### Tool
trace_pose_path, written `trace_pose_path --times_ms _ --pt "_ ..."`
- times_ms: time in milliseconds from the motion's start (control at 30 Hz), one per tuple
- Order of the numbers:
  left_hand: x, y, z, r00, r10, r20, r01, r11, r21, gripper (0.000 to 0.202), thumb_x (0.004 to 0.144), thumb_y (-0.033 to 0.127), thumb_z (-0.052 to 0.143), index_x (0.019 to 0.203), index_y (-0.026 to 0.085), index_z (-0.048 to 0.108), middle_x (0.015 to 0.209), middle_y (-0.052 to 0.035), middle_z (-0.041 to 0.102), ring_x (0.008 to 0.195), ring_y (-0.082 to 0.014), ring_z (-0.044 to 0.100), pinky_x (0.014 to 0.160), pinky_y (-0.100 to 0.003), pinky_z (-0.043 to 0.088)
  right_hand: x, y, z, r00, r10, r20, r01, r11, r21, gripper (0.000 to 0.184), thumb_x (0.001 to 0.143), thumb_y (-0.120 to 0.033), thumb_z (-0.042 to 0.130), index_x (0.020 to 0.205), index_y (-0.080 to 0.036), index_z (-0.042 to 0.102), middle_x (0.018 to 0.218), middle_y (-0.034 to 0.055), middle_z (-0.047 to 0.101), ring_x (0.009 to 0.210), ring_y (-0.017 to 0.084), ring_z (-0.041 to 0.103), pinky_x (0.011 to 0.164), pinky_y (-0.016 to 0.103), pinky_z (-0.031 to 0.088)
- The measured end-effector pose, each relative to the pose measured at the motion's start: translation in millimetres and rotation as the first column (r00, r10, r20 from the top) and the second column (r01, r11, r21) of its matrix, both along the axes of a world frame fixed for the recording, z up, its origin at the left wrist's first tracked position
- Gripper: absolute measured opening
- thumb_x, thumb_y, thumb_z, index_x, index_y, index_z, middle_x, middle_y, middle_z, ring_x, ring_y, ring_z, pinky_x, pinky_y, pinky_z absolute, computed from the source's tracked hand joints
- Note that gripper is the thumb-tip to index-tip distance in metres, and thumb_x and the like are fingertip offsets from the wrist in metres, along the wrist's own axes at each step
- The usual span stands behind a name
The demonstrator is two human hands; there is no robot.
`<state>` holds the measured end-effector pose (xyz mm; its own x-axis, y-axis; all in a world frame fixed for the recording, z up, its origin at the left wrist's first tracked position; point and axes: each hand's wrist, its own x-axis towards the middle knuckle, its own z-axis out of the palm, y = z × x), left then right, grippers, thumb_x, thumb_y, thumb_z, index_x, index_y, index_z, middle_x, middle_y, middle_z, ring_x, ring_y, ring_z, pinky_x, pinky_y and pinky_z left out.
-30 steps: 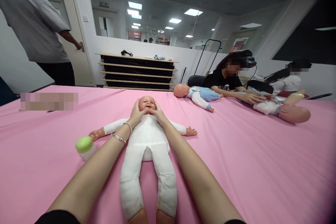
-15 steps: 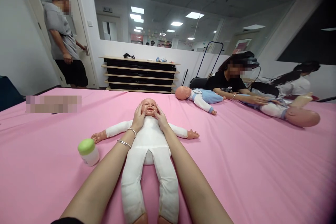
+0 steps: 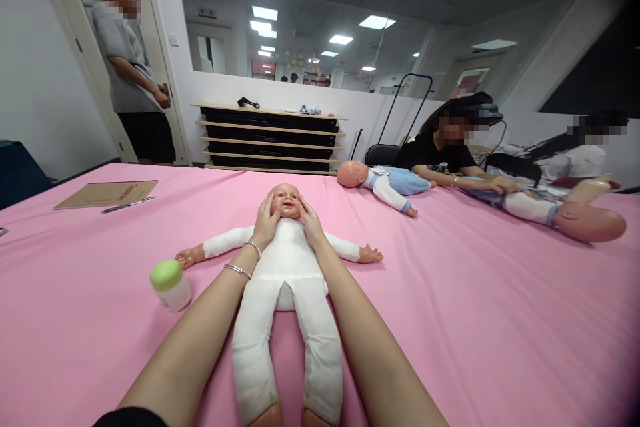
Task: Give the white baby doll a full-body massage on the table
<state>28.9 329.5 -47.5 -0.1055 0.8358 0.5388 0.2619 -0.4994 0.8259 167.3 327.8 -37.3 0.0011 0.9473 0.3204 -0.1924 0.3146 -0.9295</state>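
Observation:
A baby doll (image 3: 285, 273) in a white suit lies on its back on the pink table cover (image 3: 475, 320), arms spread, head away from me. My left hand (image 3: 266, 221) presses on the left side of the doll's face, fingers laid along the cheek. My right hand (image 3: 311, 223) does the same on the other side. Both hands cup the head between them. Two thin bracelets sit on my left wrist.
A small white jar with a green lid (image 3: 171, 284) stands left of the doll. A brown booklet (image 3: 106, 194) and a pen (image 3: 127, 205) lie at far left. Two seated people handle other dolls (image 3: 383, 183) at right. A person (image 3: 133, 67) stands by the door.
My hands stay on the doll's face, shifting slightly along the cheeks. The view has dropped and steadied. The standing person has moved back to the door.

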Motion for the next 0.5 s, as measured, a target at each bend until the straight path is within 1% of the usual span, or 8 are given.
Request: trace_pose_path --times_ms 100,167,267,333,400,433,500 --pt "1.4 -4.9 2.0 0.997 0.044 -0.056 -0.044 0.999 0.004 0.068 0.074 0.036 0.066 0.134 0.017 0.040 0.142 -0.0124 0.036 0.133 -0.0246 0.030 0.112 -0.038 0.023 -0.5 1.2 -0.1 0.998 -0.037 0.043 0.036 0.999 0.012 0.079 0.059 -0.043 0.073 0.130 -0.020 0.047 0.140 0.0062 0.040 0.130 0.022 0.038 0.110 0.038 0.030" --pt "1.9 -6.6 2.2 0.995 0.060 -0.076 -0.060 0.998 0.003 0.075 0.069 0.036 0.071 0.134 0.017 0.039 0.142 -0.0133 0.036 0.133 -0.0255 0.030 0.112 -0.038 0.023 -0.4 0.8 0.2 0.997 -0.049 0.058 0.048 0.999 0.023 0.084 0.055 -0.040 0.076 0.131 -0.018 0.046 0.141 0.0077 0.040 0.130 0.023 0.038 0.111 0.037 0.029" --pt "1.0 -4.8 0.8 0.997 0.040 -0.068 -0.039 0.999 0.011 0.067 0.076 0.035 0.064 0.135 0.016 0.038 0.143 -0.0132 0.035 0.133 -0.0235 0.030 0.112 -0.038 0.023 0.8 0.3 0.2 0.999 -0.031 0.039 0.030 0.999 0.019 0.082 0.057 -0.041 0.075 0.130 -0.018 0.047 0.141 0.0071 0.040 0.130 0.022 0.037 0.111 0.037 0.030" --pt "0.2 -2.7 -0.2 0.998 0.025 -0.049 -0.024 1.000 0.008 0.058 0.082 0.033 0.055 0.135 0.016 0.038 0.143 -0.0123 0.035 0.133 -0.0217 0.031 0.112 -0.037 0.023 1.6 0.6 0.0 1.000 -0.009 0.014 0.009 1.000 0.008 0.079 0.060 -0.046 0.072 0.130 -0.019 0.047 0.141 0.0057 0.038 0.131 0.021 0.036 0.111 0.037 0.029" --pt "-0.1 -1.6 -0.6 0.999 0.014 -0.033 -0.014 1.000 0.001 0.052 0.086 0.032 0.050 0.134 0.016 0.039 0.143 -0.0116 0.035 0.133 -0.0211 0.031 0.112 -0.036 0.023 2.0 0.8 0.2 1.000 0.002 -0.006 -0.002 1.000 0.002 0.077 0.062 -0.050 0.068 0.130 -0.019 0.048 0.142 0.0055 0.037 0.132 0.021 0.035 0.112 0.036 0.028" --pt "0.0 -1.6 -0.5 0.999 0.013 -0.032 -0.013 1.000 0.000 0.053 0.086 0.034 0.050 0.134 0.016 0.040 0.143 -0.0117 0.035 0.133 -0.0215 0.031 0.112 -0.036 0.023 1.8 0.7 0.7 1.000 0.000 -0.005 0.000 1.000 0.004 0.078 0.062 -0.051 0.068 0.130 -0.018 0.048 0.142 0.0060 0.038 0.132 0.021 0.035 0.112 0.036 0.028" --pt "0.4 -2.4 -0.4 0.999 0.025 -0.042 -0.024 1.000 0.007 0.060 0.081 0.038 0.057 0.134 0.016 0.040 0.143 -0.0125 0.035 0.133 -0.0235 0.030 0.112 -0.037 0.023 1.1 -0.4 2.4 0.999 -0.018 0.028 0.018 1.000 0.009 0.083 0.059 -0.049 0.071 0.131 -0.017 0.047 0.142 0.0074 0.038 0.132 0.022 0.036 0.112 0.035 0.028"
